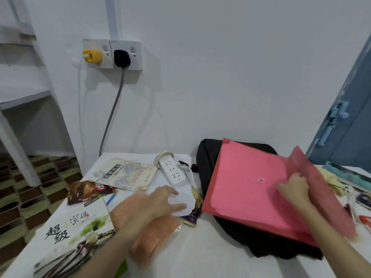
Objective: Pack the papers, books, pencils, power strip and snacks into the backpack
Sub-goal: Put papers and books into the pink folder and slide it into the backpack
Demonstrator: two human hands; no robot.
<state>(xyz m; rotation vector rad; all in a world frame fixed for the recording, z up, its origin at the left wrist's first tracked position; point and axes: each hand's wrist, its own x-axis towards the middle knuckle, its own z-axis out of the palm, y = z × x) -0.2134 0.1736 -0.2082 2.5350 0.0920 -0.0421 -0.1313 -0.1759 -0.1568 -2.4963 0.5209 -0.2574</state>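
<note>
The white table (210, 247) carries all the items. The black backpack (208, 157) lies flat at centre-right, against the wall. The red document folder (247, 189) rests on top of the backpack, with its flap (313, 177) raised. The right hand (295, 187) holds that flap, fingers curled over its edge. A large book (76, 233) with a pale cover lies at the near left corner; a second, worn book (128, 173) lies behind it. The left hand (152, 203) rests on a white paper (184, 199) at table centre, fingers extended and slightly spread, not gripping. An orange snack packet (156, 235) lies under the left wrist. The white power strip (172, 171) sits between the worn book and the backpack. A dark snack packet (88, 191) lies left of the hand.
</note>
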